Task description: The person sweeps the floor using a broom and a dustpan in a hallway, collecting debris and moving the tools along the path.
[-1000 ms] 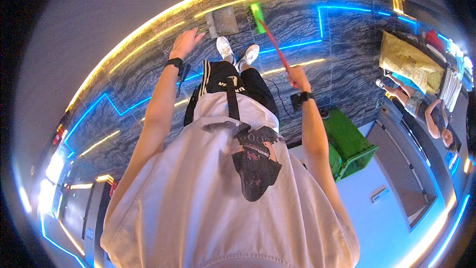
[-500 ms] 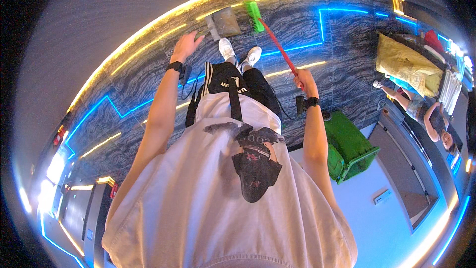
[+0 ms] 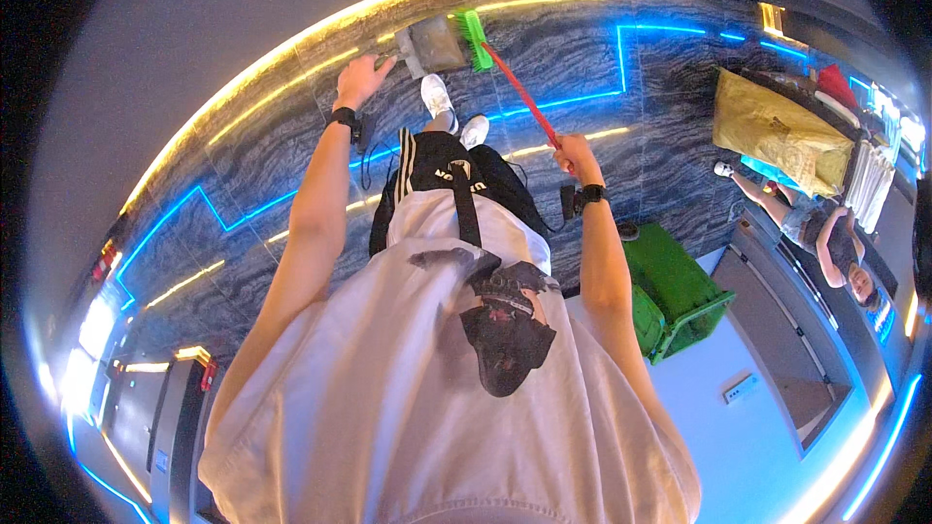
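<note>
In my right hand is the red handle of a broom, fingers wrapped round its upper end. Its green bristle head rests at the right edge of a grey dustpan on the floor. My left hand is closed beside the dustpan's left side, apparently round its handle, which shows mostly end-on and is largely hidden. Both wrists wear dark bands. My white shoes stand just behind the dustpan.
Dark veined floor carries blue and yellow light strips. A green wheeled bin stands near my right arm. Further right are a yellow sack-like bundle and another person. A wall curves along the far side.
The broom head has moved left, closer to the dustpan, and my right hand has shifted left with it. My right shoe has drawn back. My left hand stays close to the dustpan.
</note>
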Available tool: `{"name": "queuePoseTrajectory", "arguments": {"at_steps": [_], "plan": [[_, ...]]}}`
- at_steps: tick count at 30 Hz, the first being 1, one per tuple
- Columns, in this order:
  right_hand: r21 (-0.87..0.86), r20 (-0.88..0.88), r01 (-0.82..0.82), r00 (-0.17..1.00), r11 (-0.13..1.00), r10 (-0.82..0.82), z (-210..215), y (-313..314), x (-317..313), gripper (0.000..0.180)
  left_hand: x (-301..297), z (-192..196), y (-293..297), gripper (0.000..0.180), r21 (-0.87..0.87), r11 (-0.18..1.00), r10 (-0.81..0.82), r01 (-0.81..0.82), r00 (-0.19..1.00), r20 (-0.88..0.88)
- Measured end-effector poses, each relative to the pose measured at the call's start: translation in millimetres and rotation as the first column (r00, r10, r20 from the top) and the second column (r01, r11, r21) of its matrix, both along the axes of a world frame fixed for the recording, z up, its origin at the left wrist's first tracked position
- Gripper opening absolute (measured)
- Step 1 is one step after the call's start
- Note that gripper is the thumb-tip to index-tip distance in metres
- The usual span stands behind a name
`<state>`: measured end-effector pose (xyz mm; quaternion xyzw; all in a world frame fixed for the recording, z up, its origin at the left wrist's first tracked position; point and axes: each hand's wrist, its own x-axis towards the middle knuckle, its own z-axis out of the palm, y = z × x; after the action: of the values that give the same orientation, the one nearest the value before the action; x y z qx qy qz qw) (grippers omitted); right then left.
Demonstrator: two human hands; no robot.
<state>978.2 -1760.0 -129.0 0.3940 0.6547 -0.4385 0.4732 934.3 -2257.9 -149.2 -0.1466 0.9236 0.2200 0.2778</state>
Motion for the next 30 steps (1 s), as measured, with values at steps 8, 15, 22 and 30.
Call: {"name": "queuePoseTrajectory", "arguments": {"at_steps": [8, 15, 22, 30], "plan": [[-0.035, -0.028, -0.056, 0.998, 0.998, 0.055, 34.4, 41.2, 63.4, 0.033, 76.6, 57.7, 25.5, 0.071, -0.120, 0.978, 0.157, -0.172, 0.979, -0.128], [0.140, -0.163, -0.165, 0.969, 0.976, 0.187, 57.5, 72.5, 143.0, 0.033, 195.7, 138.5, 49.7, 0.073, -0.181, 0.920, 0.293, -0.348, 0.917, -0.272], [0.225, -0.287, -0.152, 0.934, 0.963, 0.214, 67.7, 108.6, 210.2, 0.044, 306.6, 218.5, 71.5, 0.071, -0.144, 0.845, 0.427, -0.515, 0.812, -0.399], [0.300, -0.300, -0.020, 0.947, 0.954, 0.115, 83.9, 120.3, 339.8, 0.039, 427.0, 234.4, 79.7, 0.073, -0.166, 0.848, 0.420, -0.504, 0.829, -0.369]]}}
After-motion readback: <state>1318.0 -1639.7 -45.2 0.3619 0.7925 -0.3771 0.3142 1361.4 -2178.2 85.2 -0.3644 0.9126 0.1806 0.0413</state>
